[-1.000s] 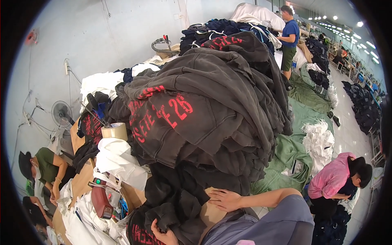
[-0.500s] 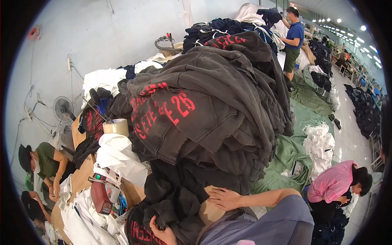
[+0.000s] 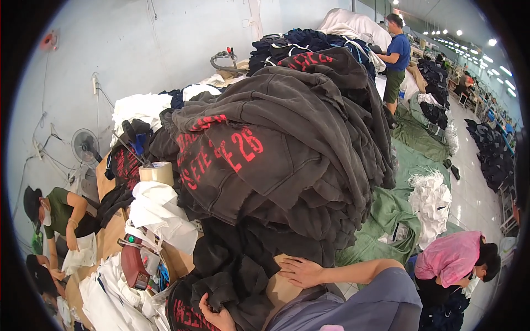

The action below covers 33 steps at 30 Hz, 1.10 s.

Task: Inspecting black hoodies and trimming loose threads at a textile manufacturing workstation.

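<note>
Hand, the right, (image 3: 301, 272) flat on tabletop (image 3: 281, 290)

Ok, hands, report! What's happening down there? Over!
Left hand touching crumpled dark cloth; grip unclear. Right hand flat on brown surface. Big dark garment pile crowds the space ahead.

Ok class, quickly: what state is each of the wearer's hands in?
Left hand: partly curled against the dark garment; grip cannot be told.
Right hand: open, resting on the brown surface.

One charcoal garment heap (image 3: 287, 160), one tape roll (image 3: 156, 174), one maroon device (image 3: 134, 268)
</note>
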Each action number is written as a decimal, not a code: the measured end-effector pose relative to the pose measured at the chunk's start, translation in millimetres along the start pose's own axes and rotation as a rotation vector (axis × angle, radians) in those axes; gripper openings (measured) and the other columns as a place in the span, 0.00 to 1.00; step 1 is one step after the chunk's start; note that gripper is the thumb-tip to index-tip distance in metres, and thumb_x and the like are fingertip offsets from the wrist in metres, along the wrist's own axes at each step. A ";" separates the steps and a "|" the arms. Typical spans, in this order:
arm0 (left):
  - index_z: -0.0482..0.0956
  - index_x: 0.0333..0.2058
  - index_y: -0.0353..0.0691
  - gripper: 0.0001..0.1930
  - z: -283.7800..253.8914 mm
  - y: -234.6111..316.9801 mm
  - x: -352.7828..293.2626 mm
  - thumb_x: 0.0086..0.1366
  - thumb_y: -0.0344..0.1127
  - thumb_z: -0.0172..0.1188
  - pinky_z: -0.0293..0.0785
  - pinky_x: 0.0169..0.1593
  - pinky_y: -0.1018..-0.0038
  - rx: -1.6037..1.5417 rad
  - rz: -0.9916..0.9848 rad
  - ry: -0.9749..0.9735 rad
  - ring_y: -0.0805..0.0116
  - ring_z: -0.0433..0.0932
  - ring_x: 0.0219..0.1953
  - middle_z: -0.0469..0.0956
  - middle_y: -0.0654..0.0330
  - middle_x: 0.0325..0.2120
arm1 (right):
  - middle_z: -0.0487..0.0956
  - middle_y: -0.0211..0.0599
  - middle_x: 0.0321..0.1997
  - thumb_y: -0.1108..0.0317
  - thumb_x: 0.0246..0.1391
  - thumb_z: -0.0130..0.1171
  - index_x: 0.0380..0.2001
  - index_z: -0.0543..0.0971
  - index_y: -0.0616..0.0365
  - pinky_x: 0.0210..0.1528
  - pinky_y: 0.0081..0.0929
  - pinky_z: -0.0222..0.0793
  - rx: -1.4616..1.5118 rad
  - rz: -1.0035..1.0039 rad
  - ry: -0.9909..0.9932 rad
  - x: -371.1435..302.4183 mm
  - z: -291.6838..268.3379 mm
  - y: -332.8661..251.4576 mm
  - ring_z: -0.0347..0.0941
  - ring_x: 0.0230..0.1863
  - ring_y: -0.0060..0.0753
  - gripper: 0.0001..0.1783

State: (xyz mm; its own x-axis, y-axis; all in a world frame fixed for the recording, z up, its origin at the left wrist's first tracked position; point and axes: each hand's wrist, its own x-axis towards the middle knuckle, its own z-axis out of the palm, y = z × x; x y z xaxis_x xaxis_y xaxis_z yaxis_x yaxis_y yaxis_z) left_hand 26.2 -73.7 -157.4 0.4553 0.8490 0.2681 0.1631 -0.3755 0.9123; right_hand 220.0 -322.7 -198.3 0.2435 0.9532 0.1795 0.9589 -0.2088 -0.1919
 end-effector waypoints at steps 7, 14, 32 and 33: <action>0.68 0.49 0.34 0.24 2.8 4.1 4.4 0.51 0.11 0.48 0.68 0.48 0.78 0.008 -0.009 -0.005 0.68 0.74 0.41 0.75 0.56 0.39 | 0.61 0.44 0.64 0.56 0.60 0.41 0.59 0.66 0.52 0.68 0.38 0.43 0.039 -0.011 -0.018 4.4 1.0 7.0 0.52 0.68 0.41 0.25; 0.68 0.49 0.34 0.26 1.8 10.7 4.8 0.49 0.10 0.47 0.68 0.48 0.78 -0.071 0.048 0.019 0.68 0.74 0.41 0.74 0.56 0.39 | 0.62 0.43 0.64 0.55 0.60 0.42 0.59 0.66 0.49 0.68 0.38 0.45 -0.013 -0.012 -0.024 4.7 -1.9 6.5 0.53 0.68 0.40 0.26; 0.71 0.48 0.33 0.24 2.8 16.3 6.1 0.49 0.14 0.48 0.67 0.50 0.74 0.052 -0.004 0.019 0.61 0.73 0.44 0.75 0.51 0.40 | 0.62 0.44 0.64 0.56 0.61 0.39 0.60 0.65 0.52 0.68 0.37 0.43 0.016 -0.019 -0.032 7.8 -4.6 7.5 0.53 0.67 0.42 0.26; 0.68 0.49 0.34 0.27 2.0 1.7 5.6 0.47 0.10 0.46 0.68 0.49 0.78 -0.050 -0.033 0.016 0.67 0.74 0.42 0.74 0.55 0.39 | 0.61 0.43 0.64 0.56 0.61 0.39 0.59 0.65 0.52 0.68 0.37 0.43 0.010 -0.022 -0.045 9.2 -5.3 7.1 0.53 0.67 0.41 0.25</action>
State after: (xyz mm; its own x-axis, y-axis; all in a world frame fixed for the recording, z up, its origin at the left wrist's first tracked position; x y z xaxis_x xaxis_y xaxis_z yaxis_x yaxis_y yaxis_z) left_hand 30.8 -70.3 -155.0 0.4361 0.8666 0.2425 0.1339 -0.3289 0.9348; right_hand 229.8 -316.6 -192.8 0.2149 0.9665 0.1406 0.9626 -0.1853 -0.1978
